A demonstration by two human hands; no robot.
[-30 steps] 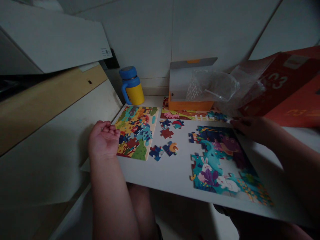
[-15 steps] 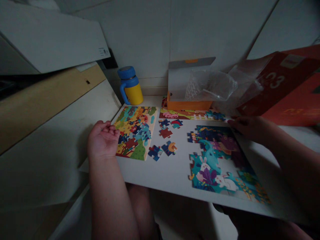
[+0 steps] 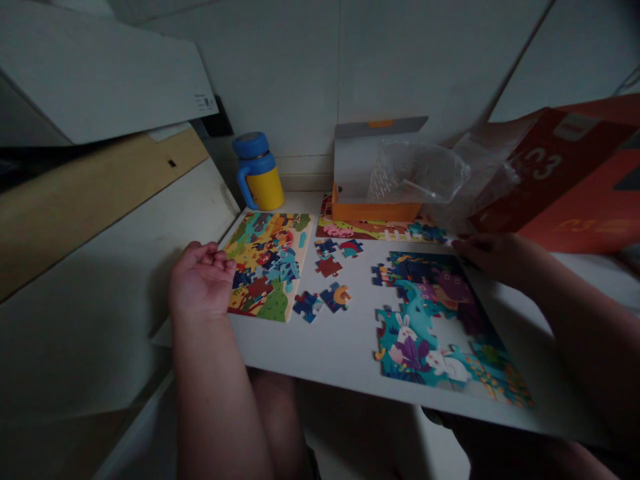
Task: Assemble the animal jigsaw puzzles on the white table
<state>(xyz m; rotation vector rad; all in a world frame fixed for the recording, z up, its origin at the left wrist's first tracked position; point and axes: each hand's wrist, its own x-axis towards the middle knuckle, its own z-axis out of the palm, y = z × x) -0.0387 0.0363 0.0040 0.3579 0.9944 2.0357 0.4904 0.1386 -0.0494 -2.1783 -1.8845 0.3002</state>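
My left hand (image 3: 203,280) rests palm up at the table's left edge, fingers loosely curled and nothing in it. Beside it lies a yellow picture board (image 3: 300,257) with several loose puzzle pieces on it. At the far right, my right hand (image 3: 487,257) has its fingers pinched together at the table; whatever they hold is hidden. Just left of those fingertips, dark blue puzzle pieces (image 3: 427,231) lie on a farm picture board (image 3: 357,231). Nearer me is a partly joined jigsaw puzzle (image 3: 417,320) with white rabbits, a gap in its middle.
Several loose puzzle pieces (image 3: 329,267) lie mid-table. An orange open box (image 3: 377,212) with clear plastic wrap (image 3: 425,170) stands at the back. A blue-yellow flask (image 3: 263,177) is at back left, a red box (image 3: 545,167) at right. White panels (image 3: 110,287) border the left side.
The whole view has shifted slightly left. My hands keep nearly the same places over the table, and the puzzle pieces look unmoved.
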